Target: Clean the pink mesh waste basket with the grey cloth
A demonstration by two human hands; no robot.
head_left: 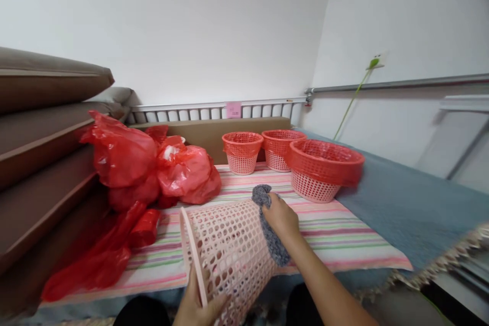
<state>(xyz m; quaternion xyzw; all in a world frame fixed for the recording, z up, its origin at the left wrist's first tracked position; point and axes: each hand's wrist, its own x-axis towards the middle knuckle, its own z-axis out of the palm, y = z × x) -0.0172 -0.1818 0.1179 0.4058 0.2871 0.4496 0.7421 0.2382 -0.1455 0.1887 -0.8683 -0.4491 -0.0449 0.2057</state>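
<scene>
A pale pink perforated plastic basket [225, 244] lies tipped on its side in front of me, its open mouth facing left. My left hand [198, 305] grips its rim from below, fingers curled round the edge. My right hand [280, 216] presses a grey cloth [269, 229] against the basket's bottom end, fingers closed on the cloth. The cloth hangs down over the basket's side.
Three red-lined pink baskets [324, 170] [243, 153] [280, 148] stand on a striped mat [328, 234]. Red plastic bags [153, 168] lie heaped at the left, beside stacked brown cushions [42, 137]. A grey-blue blanket [405, 204] covers the right side; a metal rail [214, 109] runs behind.
</scene>
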